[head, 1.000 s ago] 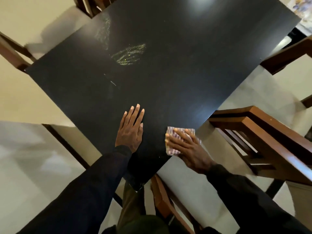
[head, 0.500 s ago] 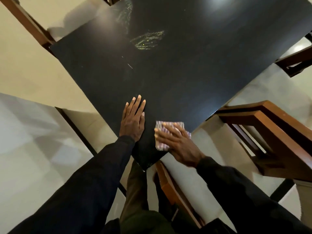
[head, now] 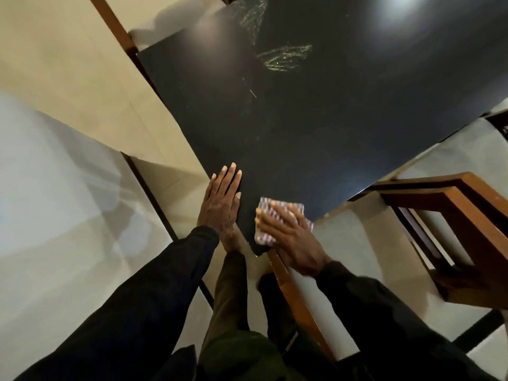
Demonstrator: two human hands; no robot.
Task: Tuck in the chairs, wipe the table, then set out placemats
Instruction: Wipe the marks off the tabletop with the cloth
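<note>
Smears (head: 286,57) mark the far surface (head: 357,133): both grips open, left hand (head: 221,200) bracing flat, sweep the cloth (head: 283,204) under your right hand (head: 294,243) outward.

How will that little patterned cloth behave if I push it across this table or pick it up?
Probably floppy: the cloth lies flat and thin under the right hand, so it would likely droop if lifted. It looks light for its size. On the glossy black table it should slide easily, though it may bunch without a flat hand pressing it.
</note>
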